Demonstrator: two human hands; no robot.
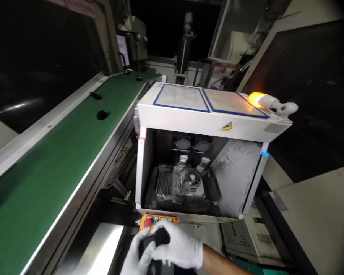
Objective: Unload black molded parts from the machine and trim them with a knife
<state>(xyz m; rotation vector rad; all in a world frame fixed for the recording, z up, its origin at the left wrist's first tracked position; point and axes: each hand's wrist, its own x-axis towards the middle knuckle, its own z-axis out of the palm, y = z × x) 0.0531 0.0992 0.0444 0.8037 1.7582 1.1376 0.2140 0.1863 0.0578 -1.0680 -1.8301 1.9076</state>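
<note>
Both hands wear white gloves and meet at the bottom centre, just in front of an orange control box [171,220] with a red button [148,222] and a green one. My right hand [179,244] curls its fingers round a small black part [161,236]. Close on its left, my left hand [136,254] is bent round the same dark part, its fingertips nearly touching those of my right hand. The part's lower side is hidden by fingers and blends with the dark background.
A white open-fronted machine [180,120] with a dusty metal fixture [192,181] inside stands ahead. An orange lamp [258,99] glows on top. At left runs a green conveyor [65,152], carrying several black parts [102,114]. A bright metal plate [100,248] lies lower left.
</note>
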